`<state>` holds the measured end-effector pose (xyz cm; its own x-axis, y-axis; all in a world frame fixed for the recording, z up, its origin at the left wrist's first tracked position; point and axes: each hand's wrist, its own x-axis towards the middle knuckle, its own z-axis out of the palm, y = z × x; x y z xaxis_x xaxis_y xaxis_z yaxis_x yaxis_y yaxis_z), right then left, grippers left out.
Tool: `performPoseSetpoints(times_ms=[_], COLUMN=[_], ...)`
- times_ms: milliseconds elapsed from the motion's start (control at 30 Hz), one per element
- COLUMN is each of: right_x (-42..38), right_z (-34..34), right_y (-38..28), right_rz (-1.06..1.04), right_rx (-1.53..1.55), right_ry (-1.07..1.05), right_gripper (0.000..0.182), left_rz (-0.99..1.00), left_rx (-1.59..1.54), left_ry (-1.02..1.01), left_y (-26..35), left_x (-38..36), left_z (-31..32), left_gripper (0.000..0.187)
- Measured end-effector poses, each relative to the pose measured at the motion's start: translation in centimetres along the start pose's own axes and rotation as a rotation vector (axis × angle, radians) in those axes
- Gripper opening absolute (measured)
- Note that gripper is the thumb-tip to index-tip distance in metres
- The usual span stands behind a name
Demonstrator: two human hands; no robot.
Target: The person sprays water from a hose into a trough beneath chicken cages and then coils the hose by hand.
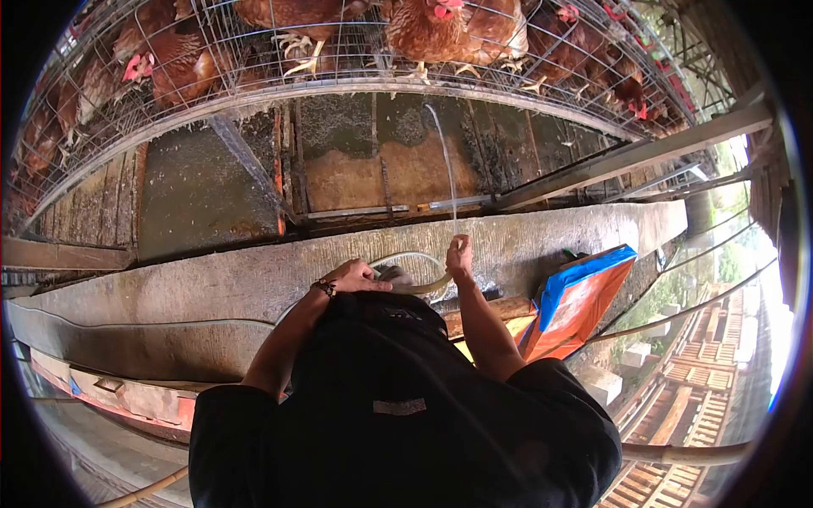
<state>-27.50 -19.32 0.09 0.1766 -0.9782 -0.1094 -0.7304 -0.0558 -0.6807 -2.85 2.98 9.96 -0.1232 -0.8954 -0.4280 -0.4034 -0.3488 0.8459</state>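
Note:
My right hand (459,256) is closed around the end of a pale hose (428,289). A thin jet of water (448,161) arcs away from it onto a wet, dirty floor (389,182) below the cages. Close to my body, my left hand (351,278), with a dark band at its wrist, has its fingers closed at the looped part of the same hose. The loop lies between both hands, and the rest trails left along the concrete walkway (203,284). What exactly sits under my left fingers is partly hidden.
Brown hens (457,30) stand in a wire cage (339,59) across the top. A wooden beam (635,157) slants at the right. Beside my right arm leans a blue-and-orange covered panel (584,300). Slatted bamboo (703,356) lies beyond, at lower right.

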Motion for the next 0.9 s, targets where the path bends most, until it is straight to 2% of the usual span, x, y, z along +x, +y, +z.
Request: performPoseSetpoints(times_ms=[67,167,267,467,567,667,900], right_x=[0.0,-0.6,-0.8,-1.6,-2.1,-2.2,-1.9], right_z=[0.4,0.8,0.9,0.5,0.2,-0.3,-0.2], right_y=[1.1,2.3,3.1,2.5,1.8,0.6,0.3], right_rz=[0.036,-0.030,0.032,0.035,-0.076,0.030,-0.018], right_rx=[0.001,-0.045,-0.050,-0.069,-0.060,-0.024,-0.023], right_ry=[-0.008,0.049,0.027,0.039,0.088,0.014,0.020], right_gripper=[0.020,0.022,0.024,0.024,0.023,0.022,0.022], left_rz=[-0.001,-0.003,-0.003,0.003,-0.004,0.007,0.027], left_rx=[0.015,0.042,0.041,0.027,0.033,0.041,0.032], left_ry=[0.002,0.001,-0.010,-0.021,-0.026,-0.031,-0.007], left_y=[-0.1,-0.4,0.2,0.2,0.3,0.2,-0.2], left_x=[0.1,0.3,0.0,0.0,0.0,0.1,0.1], left_z=[0.0,0.2,-0.1,0.0,0.0,0.0,0.4], left_gripper=[0.071,0.071,0.071,0.070,0.069,0.069,0.070])
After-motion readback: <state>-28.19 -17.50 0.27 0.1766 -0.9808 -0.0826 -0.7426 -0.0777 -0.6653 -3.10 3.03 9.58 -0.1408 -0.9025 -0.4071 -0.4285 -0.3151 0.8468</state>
